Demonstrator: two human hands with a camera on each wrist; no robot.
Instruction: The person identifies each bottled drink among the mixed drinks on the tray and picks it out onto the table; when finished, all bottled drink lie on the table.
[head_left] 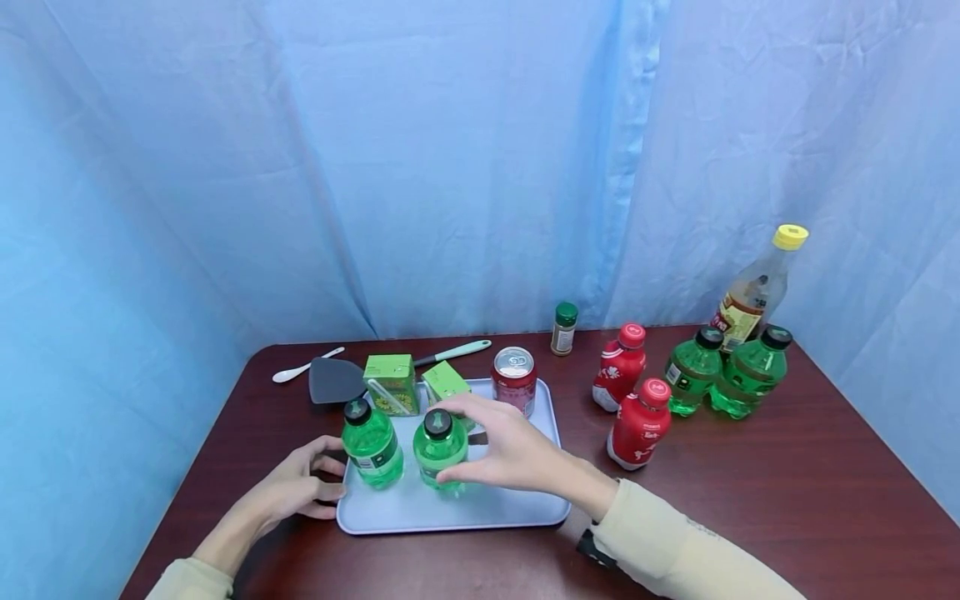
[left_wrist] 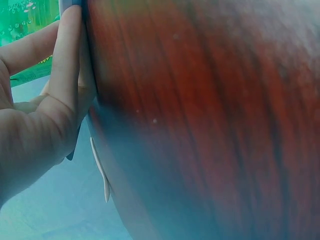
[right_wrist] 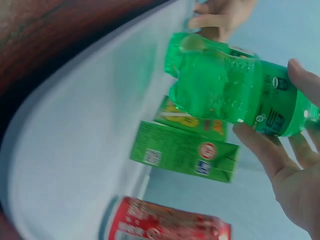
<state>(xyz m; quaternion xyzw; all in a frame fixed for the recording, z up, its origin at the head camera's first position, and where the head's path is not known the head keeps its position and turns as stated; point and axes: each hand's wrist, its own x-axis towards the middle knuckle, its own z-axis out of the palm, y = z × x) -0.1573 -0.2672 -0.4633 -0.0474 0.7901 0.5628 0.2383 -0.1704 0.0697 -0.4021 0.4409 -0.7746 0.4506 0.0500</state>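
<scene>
My right hand holds a green soda bottle with a black cap around its upper part, over the tray. In the right wrist view, the held bottle shows its label near the fingers; whether its base touches the tray I cannot tell. A second green bottle stands on the tray's left side. At the tray's left edge, my left hand touches the rim with fairly straight fingers. Behind the bottles are two green drink cartons and a red can.
Behind the tray lie a spatula and a white spoon. A green-capped spice jar stands farther back. To the right are two red bottles, two more green bottles and a tall yellow-capped bottle. Blue curtains surround the table.
</scene>
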